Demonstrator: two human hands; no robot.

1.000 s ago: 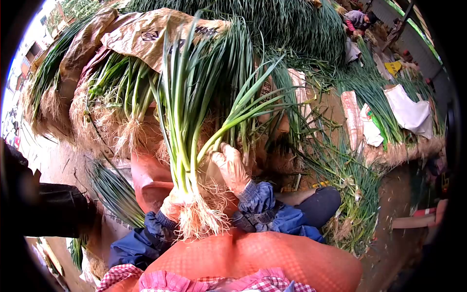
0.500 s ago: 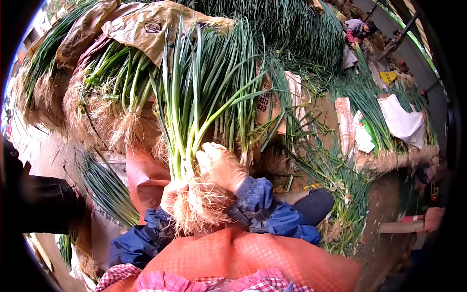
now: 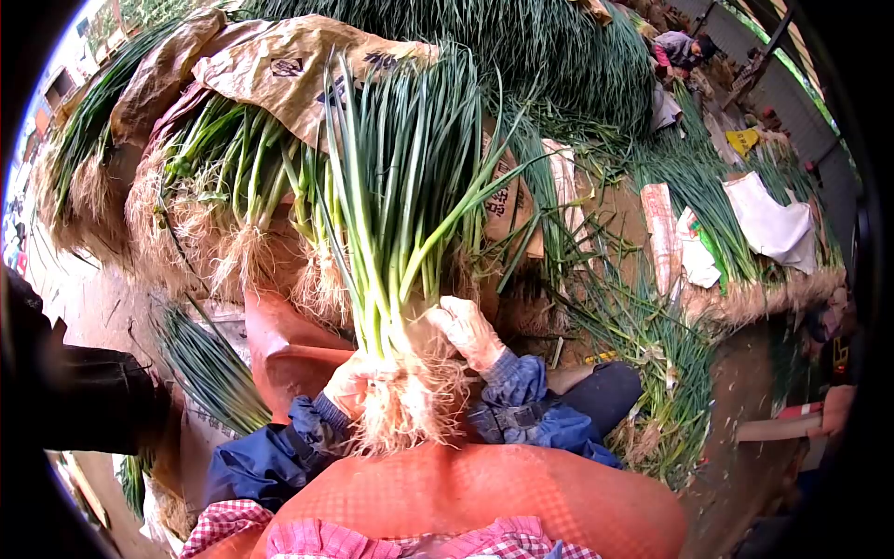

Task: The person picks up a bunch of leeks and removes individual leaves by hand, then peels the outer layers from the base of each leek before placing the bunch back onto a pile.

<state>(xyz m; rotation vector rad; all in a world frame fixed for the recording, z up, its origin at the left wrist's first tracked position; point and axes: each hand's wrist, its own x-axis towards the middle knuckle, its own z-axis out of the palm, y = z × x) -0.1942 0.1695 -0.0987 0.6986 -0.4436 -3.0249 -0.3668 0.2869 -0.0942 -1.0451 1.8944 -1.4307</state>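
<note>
A bunch of green onions (image 3: 386,252) stands upright over my lap, its pale roots hanging toward the orange apron (image 3: 438,494). My left hand (image 3: 351,384) is closed round the bunch just above the roots, with some fingers hidden behind stalks and roots. On the right side of the stalks is my right hand (image 3: 467,331), its fingers bent against them and a thin, pale layer near its fingertips. Behind the bunch lie more green onions (image 3: 251,154), partly under a tan sack (image 3: 279,65).
A smaller onion bundle (image 3: 209,368) lies at the left near a dark-clad leg (image 3: 98,396). Loose leaves (image 3: 643,345) litter the right side. Further right are onion rows (image 3: 708,219) with a white cloth (image 3: 768,224). Another person (image 3: 682,51) bends at the upper right.
The bunch and both my hands have shifted right in the view. My right hand has moved outward from the middle of the stalks to their right side.
</note>
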